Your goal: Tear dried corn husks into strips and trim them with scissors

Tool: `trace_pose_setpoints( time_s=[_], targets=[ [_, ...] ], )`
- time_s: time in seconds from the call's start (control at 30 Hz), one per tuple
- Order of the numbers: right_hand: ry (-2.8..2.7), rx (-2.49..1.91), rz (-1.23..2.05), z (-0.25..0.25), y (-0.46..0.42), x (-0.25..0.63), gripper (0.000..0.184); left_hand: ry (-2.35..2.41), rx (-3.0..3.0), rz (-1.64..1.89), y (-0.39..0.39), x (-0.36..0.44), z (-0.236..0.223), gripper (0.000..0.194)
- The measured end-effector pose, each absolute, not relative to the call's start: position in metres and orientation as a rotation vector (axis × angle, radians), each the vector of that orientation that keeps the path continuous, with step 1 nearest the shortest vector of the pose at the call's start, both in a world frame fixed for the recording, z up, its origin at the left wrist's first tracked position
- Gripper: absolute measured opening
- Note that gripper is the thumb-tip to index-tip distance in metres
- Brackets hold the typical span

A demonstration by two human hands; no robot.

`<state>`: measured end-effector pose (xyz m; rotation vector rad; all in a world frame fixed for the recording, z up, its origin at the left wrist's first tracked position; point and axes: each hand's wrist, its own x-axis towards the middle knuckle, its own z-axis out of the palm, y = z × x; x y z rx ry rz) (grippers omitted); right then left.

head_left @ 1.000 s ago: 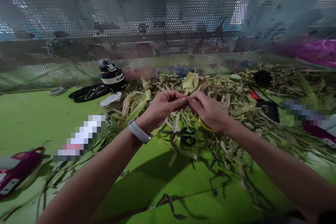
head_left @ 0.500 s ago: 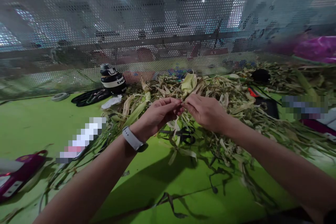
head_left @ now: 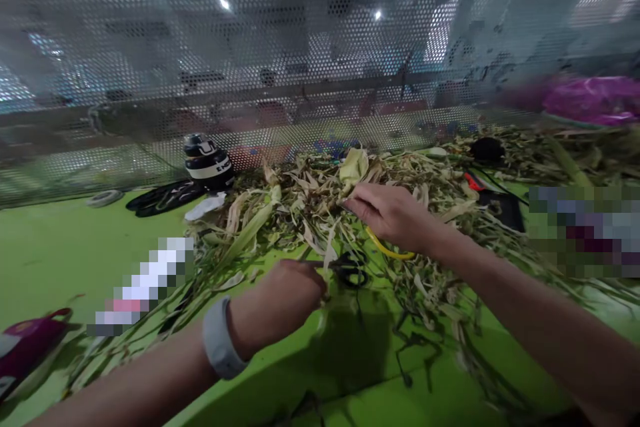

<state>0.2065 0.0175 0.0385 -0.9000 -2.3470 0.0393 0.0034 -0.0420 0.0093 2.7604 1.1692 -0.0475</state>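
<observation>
A heap of dry corn husks (head_left: 310,207) lies on the green table (head_left: 75,247). My right hand (head_left: 390,213) rests on the heap, its fingers pinched on a thin husk strip; a yellow band (head_left: 387,251) shows under its palm. My left hand (head_left: 280,300), with a white wristband, has its back to me low over the table's front part. Its fingers are curled shut, and what they hold is hidden. Just right of it lie black-handled scissors (head_left: 350,270) among loose husk strips.
A perforated metal screen (head_left: 300,67) stands behind the table. At the back left are a black-and-white helmet-like object (head_left: 207,160), black gloves (head_left: 165,195) and a white ring (head_left: 104,198). A magenta item (head_left: 25,340) sits at the left edge and a red-handled tool (head_left: 475,181) at the right.
My hands, pinched together over the heap before, have parted. The left hand has dropped down toward the table near the scissors; the right stays on the husks.
</observation>
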Motion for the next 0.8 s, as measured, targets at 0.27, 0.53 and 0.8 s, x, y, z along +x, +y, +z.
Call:
trace_pose_setpoints(
  time_s=[0.27,0.53,0.8],
  targets=[
    [-1.978,-0.776,1.190,0.037,0.023,0.205,0.027,1.000,2.114,1.026,-0.020,-0.016,0.010,0.021],
    [-1.990,-0.730,1.281,0.033,0.021,0.202,0.025,0.902,1.645,1.019,0.002,0.003,-0.004,0.020],
    [-1.830,-0.847,1.298,0.027,0.024,0.201,0.025,0.799,1.581,0.893,0.017,0.011,-0.005,0.019]
  ],
)
